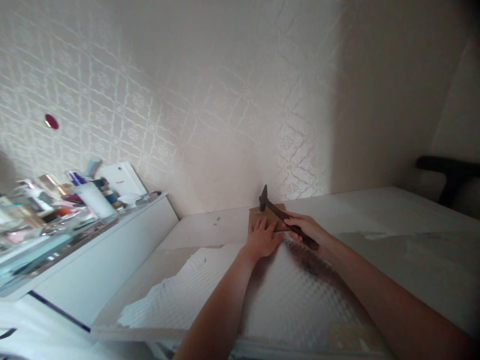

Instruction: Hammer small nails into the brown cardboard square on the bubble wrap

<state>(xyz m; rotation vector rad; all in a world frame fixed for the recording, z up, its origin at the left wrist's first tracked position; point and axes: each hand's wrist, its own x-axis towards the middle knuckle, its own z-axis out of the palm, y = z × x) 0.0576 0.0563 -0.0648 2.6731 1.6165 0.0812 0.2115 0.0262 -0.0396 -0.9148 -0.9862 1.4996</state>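
Note:
My right hand (303, 227) is closed round the dark handle of a hammer (279, 214), whose head points up near the wall. A small brown wooden board (258, 215) lies on the white table (375, 210) under the hammer. My left hand (262, 239) rests flat on that board, fingers spread, just left of the hammer handle. Both forearms reach in from the bottom edge.
A white textured cloth (210, 290) covers the near part of the table. To the left a white shelf (112, 240) carries several cosmetic bottles and boxes (56, 200). Patterned wallpaper (187, 100) rises behind. A dark chair arm (446, 170) shows at the right.

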